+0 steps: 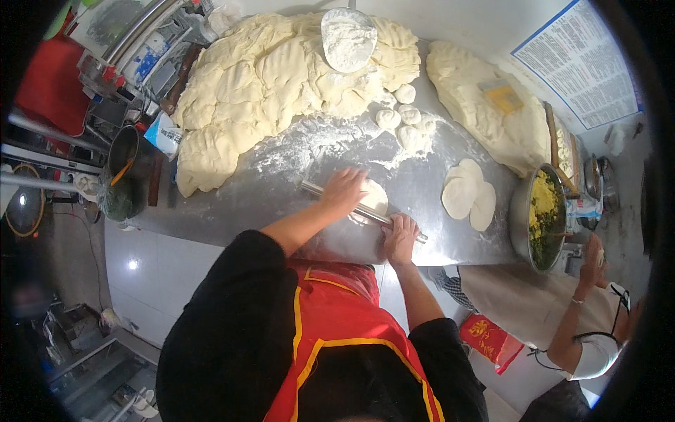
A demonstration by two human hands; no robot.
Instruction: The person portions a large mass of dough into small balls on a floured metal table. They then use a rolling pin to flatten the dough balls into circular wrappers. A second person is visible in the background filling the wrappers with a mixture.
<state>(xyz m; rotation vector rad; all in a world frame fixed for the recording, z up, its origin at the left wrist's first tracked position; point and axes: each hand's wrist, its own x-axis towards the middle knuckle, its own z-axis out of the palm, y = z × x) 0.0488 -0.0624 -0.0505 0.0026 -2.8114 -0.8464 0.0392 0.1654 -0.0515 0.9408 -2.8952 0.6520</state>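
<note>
Both hands are on a metal rolling pin that lies slantwise across a round of dough on the steel worktop. My left hand rests on the pin's upper left part, fingers stretched out. Near the pin's lower right end, my right hand is over the rod with bent fingers. Several small dough balls sit in flour beyond the pin. Flat dough rounds overlap to the right. A huge mass of dough covers the back left, with a metal scoop of flour on top.
A second large dough block bears a yellow-handled scraper. A steel bowl of yellow and green filling stands at the worktop's right edge. Beside it a co-worker in an apron holds up their hands. A dark pot stands at the left.
</note>
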